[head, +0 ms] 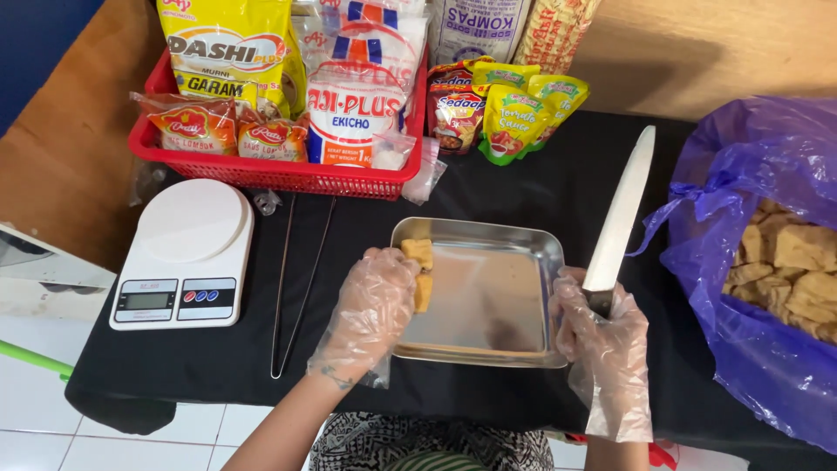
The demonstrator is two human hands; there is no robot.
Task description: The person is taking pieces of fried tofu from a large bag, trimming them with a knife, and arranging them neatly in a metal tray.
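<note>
Left hand (373, 305), in a clear plastic glove: fingers curled loosely over fried tofu pieces (420, 266) at the near-left corner of a steel tray (514, 240). The pieces are likely light, spongy and crumbly; best held by the flat sides. Right hand (602, 327), gloved: closed round the handle of a long knife (621, 209), blade pointing away. Right of it: purple bag of tofu (767, 262). Left of the left hand: tongs (292, 288), kitchen scale (187, 253). Beyond: red basket (270, 174) of seasoning packets on the black desk (523, 174).

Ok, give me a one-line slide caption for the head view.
Gloved left hand places tofu pieces in a steel tray; right hand holds a knife upright.
</note>
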